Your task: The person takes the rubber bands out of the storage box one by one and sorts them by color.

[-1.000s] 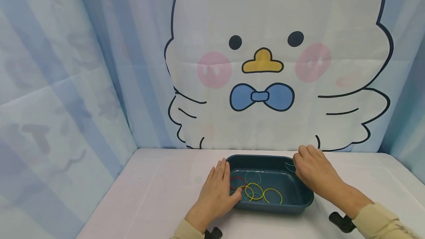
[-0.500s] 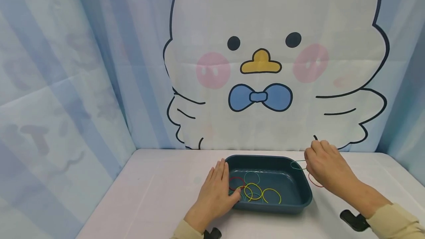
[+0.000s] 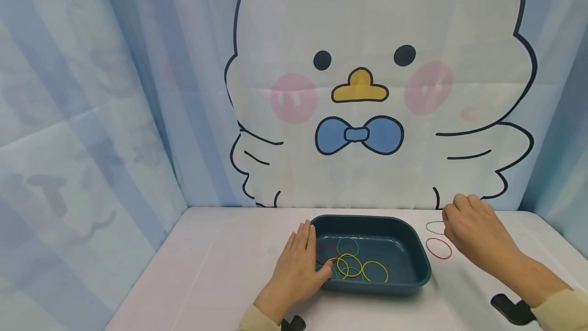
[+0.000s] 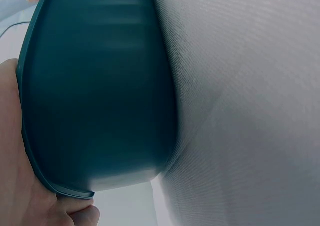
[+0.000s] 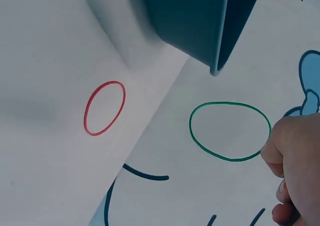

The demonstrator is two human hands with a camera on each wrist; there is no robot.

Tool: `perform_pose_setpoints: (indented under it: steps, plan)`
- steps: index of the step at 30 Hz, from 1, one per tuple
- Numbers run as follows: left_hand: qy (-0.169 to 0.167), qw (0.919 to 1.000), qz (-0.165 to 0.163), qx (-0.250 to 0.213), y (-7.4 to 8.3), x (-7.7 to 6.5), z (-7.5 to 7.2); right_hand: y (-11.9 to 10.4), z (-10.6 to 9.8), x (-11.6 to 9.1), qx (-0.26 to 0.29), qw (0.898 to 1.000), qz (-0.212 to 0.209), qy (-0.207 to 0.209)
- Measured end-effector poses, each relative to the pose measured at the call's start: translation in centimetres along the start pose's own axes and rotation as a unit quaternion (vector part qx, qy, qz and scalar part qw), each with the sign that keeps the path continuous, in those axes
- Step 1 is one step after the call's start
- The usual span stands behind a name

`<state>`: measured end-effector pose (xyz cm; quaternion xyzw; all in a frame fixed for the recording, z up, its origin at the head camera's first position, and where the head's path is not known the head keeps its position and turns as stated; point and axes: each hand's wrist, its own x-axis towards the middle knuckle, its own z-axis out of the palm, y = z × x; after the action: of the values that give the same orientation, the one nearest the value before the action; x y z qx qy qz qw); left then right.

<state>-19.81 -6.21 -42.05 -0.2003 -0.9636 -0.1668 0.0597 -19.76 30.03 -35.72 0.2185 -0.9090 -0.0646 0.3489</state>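
Outside the tray [image 3: 367, 287], our right hand [image 3: 478, 229] has just brought a pinched green band [image 5: 191, 128] near a red band [image 5: 85, 118], our straight-fingered left hand [image 3: 300, 264] bracing the tray.

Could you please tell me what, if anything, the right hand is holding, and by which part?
The right hand pinches the green band by the side of its loop farthest from the tray.
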Motion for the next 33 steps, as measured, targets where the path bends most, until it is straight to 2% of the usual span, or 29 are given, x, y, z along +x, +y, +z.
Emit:
perform_pose_setpoints:
  steps: [6, 10, 17, 27, 33]
  plan:
    - [0.0, 1.0, 0.002, -0.001, -0.2, -0.1, 0.0, 0.7, 0.4, -1.1, -0.005, 1.0, 0.004, -0.007]
    - [0.002, 0.9999, 0.01, -0.005, -0.1, 0.2, -0.1, 1.7, 0.6, -2.1, -0.014, 0.999, 0.022, -0.02]
    - [0.005, 0.9998, 0.017, -0.003, 0.1, 0.4, -0.1, 3.0, 1.5, -3.9, -0.02, 0.996, 0.047, -0.068]
    - [0.002, 0.9999, 0.014, -0.008, -0.1, 0.2, 0.0, 3.9, 2.6, -5.1, -0.036, 0.996, 0.055, -0.06]
    - [0.001, 0.9999, 0.01, -0.006, -0.1, 0.0, -0.1, 4.0, 3.5, -6.3, -0.032, 0.998, 0.04, -0.04]
